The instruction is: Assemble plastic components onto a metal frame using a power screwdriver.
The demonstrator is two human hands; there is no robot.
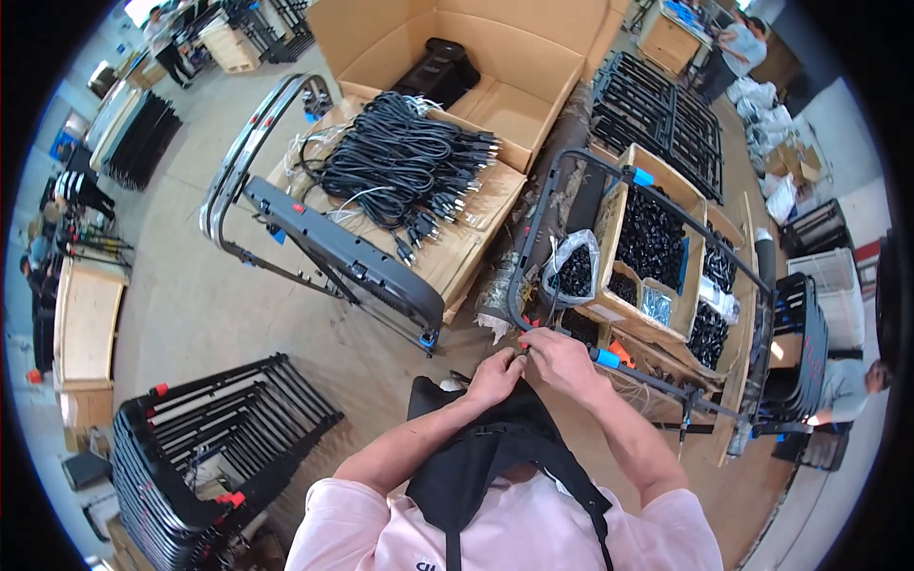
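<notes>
The left hand point(498, 378) and right hand point(562, 362) had narrow, bent fingers at a small dark piece point(523, 351), but I couldn't tell which gripped it. The black frame point(526, 249) lay toward two o'clock from them; it looked stiff, smooth and maybe light, best held by its straight bars.

Dark lettering point(426, 565) stands on the chest of the pink shirt point(533, 538), beside a black apron strap point(452, 550); the lower edge of the view cuts it off, so no full word can be read. Small red marks show on the stacked black frames point(803, 357) at far right, too small to make out.
</notes>
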